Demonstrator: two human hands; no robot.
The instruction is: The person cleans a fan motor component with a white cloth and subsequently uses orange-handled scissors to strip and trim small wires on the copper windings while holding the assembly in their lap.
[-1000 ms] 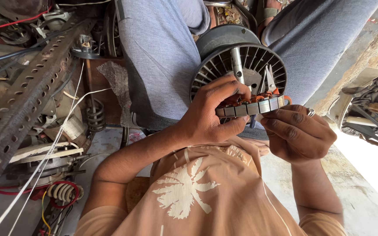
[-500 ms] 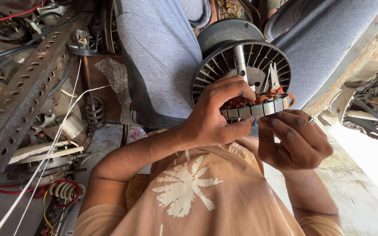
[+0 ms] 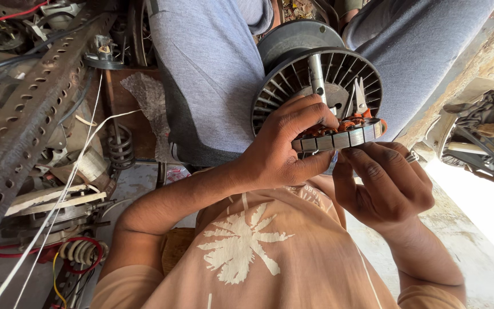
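Holding a round metal stator with both hands, the person keeps it in front of the chest, near the middle of the view. The left hand has its grip closed on the left part of the stator, with the fingers over the top edge and the thumb under it. The right hand has its grip closed on the lower right edge, the fingertips touching the layered steel rim. Copper windings show on top of the stator. Just behind it stands a dark finned motor housing with a steel shaft, resting between the legs in grey trousers. At the far left lie a perforated metal bar, a white cord and a coil spring.
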